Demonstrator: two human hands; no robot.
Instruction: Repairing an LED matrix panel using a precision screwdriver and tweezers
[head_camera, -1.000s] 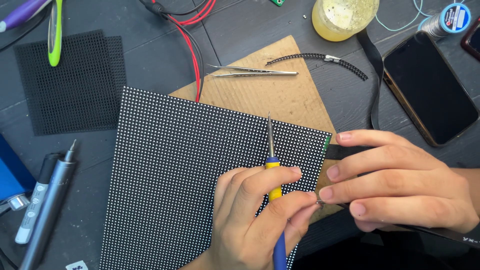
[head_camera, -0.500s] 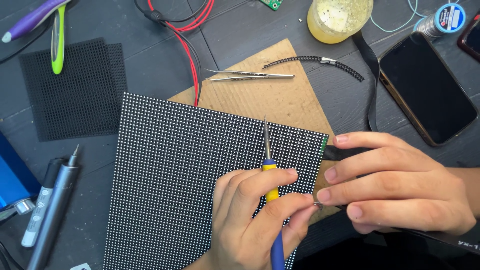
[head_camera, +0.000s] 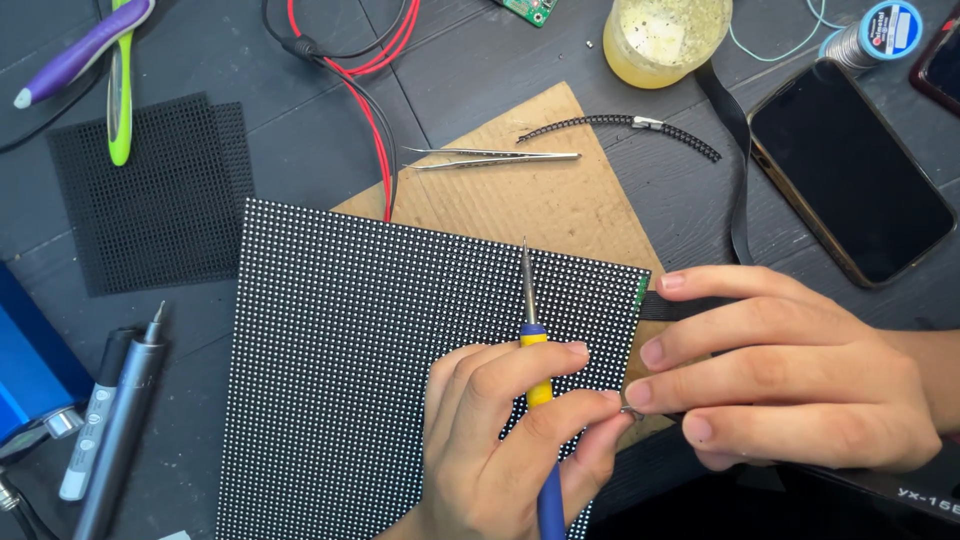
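Note:
My left hand (head_camera: 500, 450) comes up from the bottom edge and grips a tool with a yellow and blue handle (head_camera: 537, 370) like a pen. The tool's thin metal tip (head_camera: 525, 275) points away from me over a black LED dot-matrix panel (head_camera: 380, 340). My right hand (head_camera: 790, 375) lies palm down at the panel's right edge, fingers pointing left. Its fingertips meet my left fingertips around a small metal piece (head_camera: 631, 411), which is mostly hidden. The panel rests partly on a sheet of brown cardboard (head_camera: 540, 205).
Metal tweezers (head_camera: 490, 156) and a black toothed strip (head_camera: 620, 125) lie on the cardboard. Around it are a black mesh square (head_camera: 150, 190), red and black wires (head_camera: 370, 90), a yellowish jar (head_camera: 665, 35), a dark phone (head_camera: 850, 170), a solder spool (head_camera: 875, 30), pens (head_camera: 115, 420) and a blue box (head_camera: 30, 360).
The view has drifted slightly. Both hands keep the same hold and place on the panel.

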